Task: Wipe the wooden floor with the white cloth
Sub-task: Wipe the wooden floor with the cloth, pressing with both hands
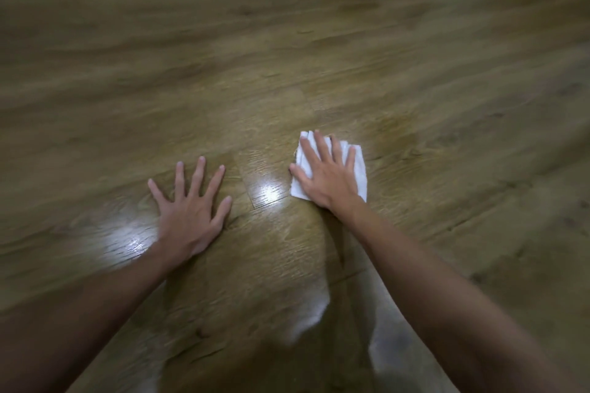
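- The wooden floor (319,51) is seen from above, its brown planks running across the view; much of it is blurred, most strongly towards the edges.
- The white cloth (360,169) is laid flat on the floor, right of centre, folded into a rough rectangle with layered edges showing at its far end.
- The right hand (325,174) is pressed palm-down on the cloth, with the fingers (321,147) held straight and only slightly spread (nothing is gripped or pinched); the thumb is stretched out along the cloth's left edge.
- The cloth's far corners and right side are left uncovered by the hand.
- The left hand (191,210) is laid flat on the bare floor, well apart from the cloth, with its fingers fanned wide and the thumb pointing towards the right hand.
- Two bright patches of reflected light are seen on the planks: one between the hands, one beside the left wrist.
- Both forearms are bare.
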